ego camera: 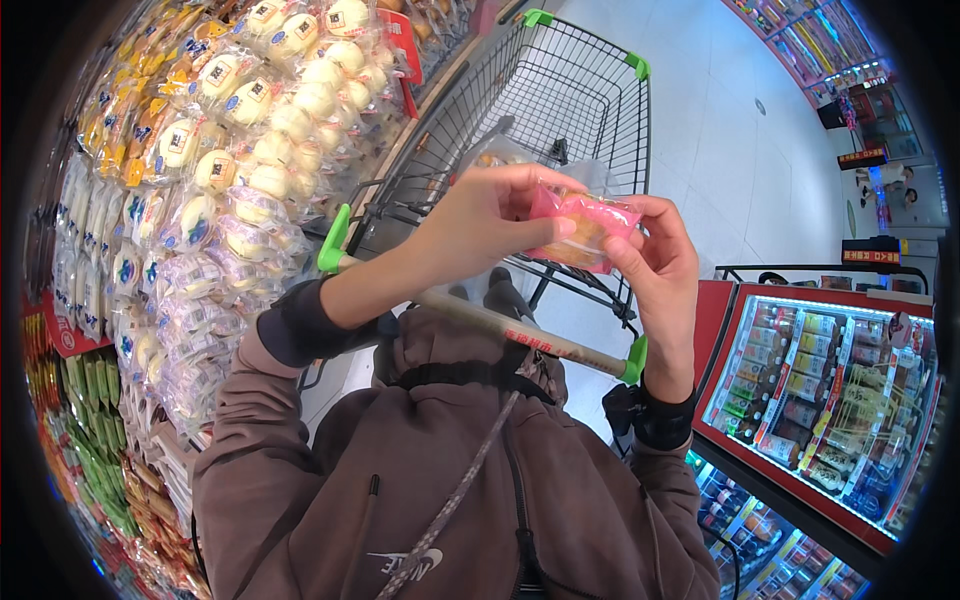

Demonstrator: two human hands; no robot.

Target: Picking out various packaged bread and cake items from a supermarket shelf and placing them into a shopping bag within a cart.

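A small baked good in a pink and clear plastic wrapper (581,238) is held up between both hands, above the near end of a black wire shopping cart (600,97). My left hand (480,217) grips the wrapper's left side, its thumb lying across the front. At the wrapper's right edge, my right hand (656,251) pinches it between thumb and fingers. Below the hands runs the cart's handle bar (480,315), with green end pieces. Clear plastic bags (495,154) with food inside lie in the cart, partly hidden behind the hands.
Along the left rises a display of individually wrapped round buns (251,101), with green-wrapped snacks (97,420) lower down. A red-framed drinks refrigerator (817,397) stands at the right. Pale floor (720,135) lies beyond the cart, and people are small at the far right.
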